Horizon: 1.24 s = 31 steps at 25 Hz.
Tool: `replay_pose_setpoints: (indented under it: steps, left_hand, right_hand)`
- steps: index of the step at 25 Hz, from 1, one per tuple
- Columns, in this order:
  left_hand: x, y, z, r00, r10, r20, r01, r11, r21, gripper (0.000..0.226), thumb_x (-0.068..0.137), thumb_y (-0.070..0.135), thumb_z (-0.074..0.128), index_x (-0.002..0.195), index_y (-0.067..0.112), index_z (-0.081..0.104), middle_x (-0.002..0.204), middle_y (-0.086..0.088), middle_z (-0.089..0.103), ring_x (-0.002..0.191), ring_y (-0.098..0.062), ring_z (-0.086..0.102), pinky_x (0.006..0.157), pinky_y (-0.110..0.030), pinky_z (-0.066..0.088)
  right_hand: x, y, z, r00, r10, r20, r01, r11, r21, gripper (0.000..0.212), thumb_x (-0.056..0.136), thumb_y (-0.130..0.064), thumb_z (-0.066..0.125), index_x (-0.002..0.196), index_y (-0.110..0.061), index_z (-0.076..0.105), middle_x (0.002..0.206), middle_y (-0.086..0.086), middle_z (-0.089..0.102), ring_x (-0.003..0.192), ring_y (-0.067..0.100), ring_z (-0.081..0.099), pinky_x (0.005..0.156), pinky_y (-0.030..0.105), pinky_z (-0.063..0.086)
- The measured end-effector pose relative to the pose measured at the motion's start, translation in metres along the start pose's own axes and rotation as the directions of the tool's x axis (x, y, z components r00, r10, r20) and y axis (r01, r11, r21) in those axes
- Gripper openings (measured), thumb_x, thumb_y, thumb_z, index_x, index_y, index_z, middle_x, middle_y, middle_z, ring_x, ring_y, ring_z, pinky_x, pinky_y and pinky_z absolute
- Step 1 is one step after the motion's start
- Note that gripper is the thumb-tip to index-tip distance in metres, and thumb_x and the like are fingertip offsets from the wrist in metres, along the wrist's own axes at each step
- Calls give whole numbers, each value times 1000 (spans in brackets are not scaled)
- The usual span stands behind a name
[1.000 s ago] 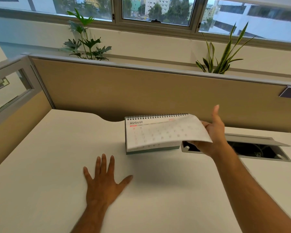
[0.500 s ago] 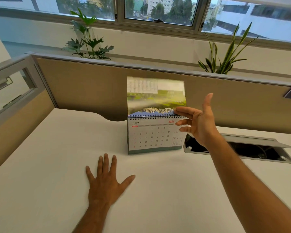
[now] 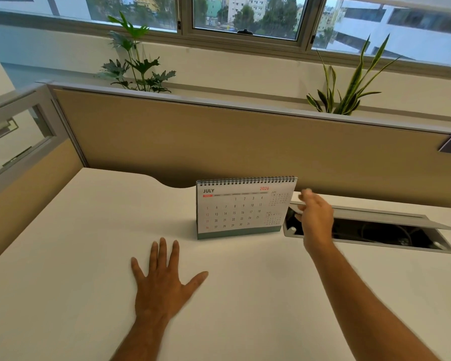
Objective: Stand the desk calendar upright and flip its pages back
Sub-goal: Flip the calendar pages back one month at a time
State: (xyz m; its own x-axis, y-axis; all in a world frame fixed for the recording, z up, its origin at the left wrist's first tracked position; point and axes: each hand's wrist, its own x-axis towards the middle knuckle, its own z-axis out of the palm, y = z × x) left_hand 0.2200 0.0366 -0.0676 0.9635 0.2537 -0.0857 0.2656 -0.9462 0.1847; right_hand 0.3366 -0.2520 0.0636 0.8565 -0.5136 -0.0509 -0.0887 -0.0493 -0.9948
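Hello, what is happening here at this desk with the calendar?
A person is working through a desk calendar with bare hands. The calendar stands upright on the white desk and shows July 2026. The right hand is beside the calendar's right edge, blurred, holding nothing; whether it touches the page is unclear. The left hand lies flat and spread on the desk in front of the calendar, apart from it. Behind the right hand, a cable hatch in the desk is open.

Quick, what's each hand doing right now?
Left hand: open, flat on the desk, holding nothing.
Right hand: blurred beside the calendar; grip cannot be told.
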Motion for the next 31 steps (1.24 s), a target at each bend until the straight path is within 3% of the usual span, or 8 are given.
replay_pose_setpoints:
  steps: [3,5,10,15,18,23,31]
  left_hand:
    - [1,0,0,1000,-1,5,0,1000,9,117,59,101,-4,150,29,-18,166,-2,-16,152,-20,-21,118,-65,-12]
    - [1,0,0,1000,1,4,-1,1000,10,118,59,101,-3,151,29,-17,166,-2,-15,152,-21,-21,118,-66,-11]
    - [0,0,0,1000,2,-1,-2,1000,13,118,60,101,-2,152,30,-16,166,-2,-15,151,-21,-21,118,-65,-11]
    - [1,0,0,1000,2,4,-2,1000,9,118,60,101,-2,151,29,-18,166,-2,-16,151,-21,-21,118,-66,-12]
    - [1,0,0,1000,3,6,-3,1000,11,118,59,101,-2,152,29,-16,166,-3,-16,151,-21,-21,118,-65,-12]
    - [0,0,-1,1000,4,9,-4,1000,17,118,59,101,-3,153,30,-16,166,-3,-16,151,-21,-22,118,-65,-11]
    - [-1,1,-3,1000,5,4,-5,1000,12,118,60,100,-3,154,30,-13,167,-3,-15,152,-21,-21,119,-66,-9]
  right_hand:
    - [-2,27,0,987,15,157,-2,997,-82,23,99,-29,50,87,-31,70,87,-15,67,87,10,63,71,26,50]
    - [-4,34,0,982,-12,189,31,994,-100,25,98,-28,51,89,-39,72,96,-9,72,92,13,64,76,30,54]
    - [-1,40,1,989,3,150,12,995,-100,23,97,-26,56,112,-26,74,106,-5,72,100,22,64,94,51,54]
    - [-1,39,1,986,9,169,7,995,-96,24,96,-21,60,117,-24,71,107,-7,70,106,26,63,98,56,50]
    - [-4,39,-2,990,-25,142,39,995,-96,15,92,-20,66,103,-27,74,99,-9,70,97,21,66,93,50,54]
    - [-6,32,-10,992,-90,87,97,992,-81,11,80,-26,80,87,-21,72,91,-6,74,81,17,72,72,34,62]
    - [0,16,-19,986,-46,159,56,996,-64,14,81,-18,79,90,-13,70,88,1,77,83,23,76,69,39,63]
